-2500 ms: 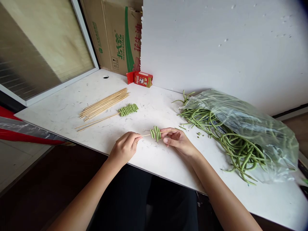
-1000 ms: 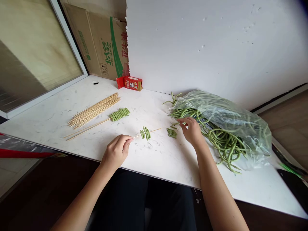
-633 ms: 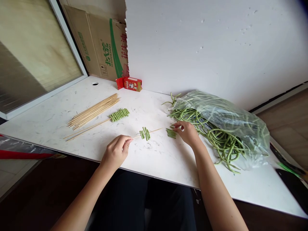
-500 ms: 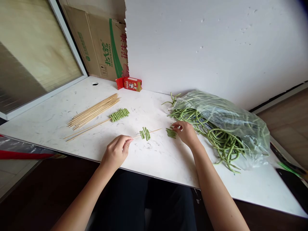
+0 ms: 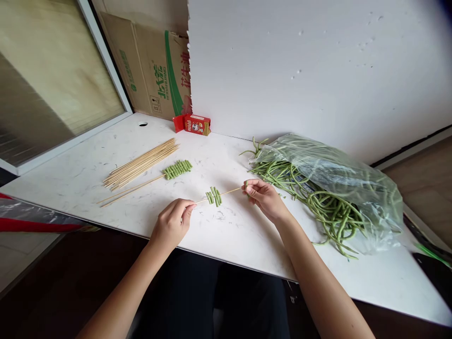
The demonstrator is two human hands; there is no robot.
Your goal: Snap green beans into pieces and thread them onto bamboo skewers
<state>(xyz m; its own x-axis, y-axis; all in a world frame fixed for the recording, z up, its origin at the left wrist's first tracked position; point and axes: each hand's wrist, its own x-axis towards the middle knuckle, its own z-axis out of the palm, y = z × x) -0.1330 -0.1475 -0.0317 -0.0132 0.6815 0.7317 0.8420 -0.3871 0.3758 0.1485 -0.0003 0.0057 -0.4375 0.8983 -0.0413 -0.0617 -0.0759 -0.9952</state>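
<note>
Between its thumb and fingers my left hand (image 5: 173,219) grips a thin wooden skewer (image 5: 231,191) near one end. Several short green bean pieces (image 5: 214,196) are threaded crosswise along its middle. At the skewer's far tip my right hand (image 5: 263,197) is closed in a pinch on a cut green bean piece (image 5: 246,183), which touches or nearly touches the tip. The small pile of cut pieces is hidden behind my right hand. Left of centre lie filled skewers, with a tight row of bean pieces (image 5: 178,169) at their ends.
A bundle of bare skewers (image 5: 141,164) lies at the left. Long green beans (image 5: 332,207) spill from a clear plastic bag (image 5: 374,197) on the right. A small red box (image 5: 197,125) and a cardboard carton (image 5: 151,70) stand at the back of the white table (image 5: 219,245).
My right hand has picked up a bean piece from the small pile and moved slightly left, to the skewer's tip. My left hand keeps holding the skewer in about the same place.
</note>
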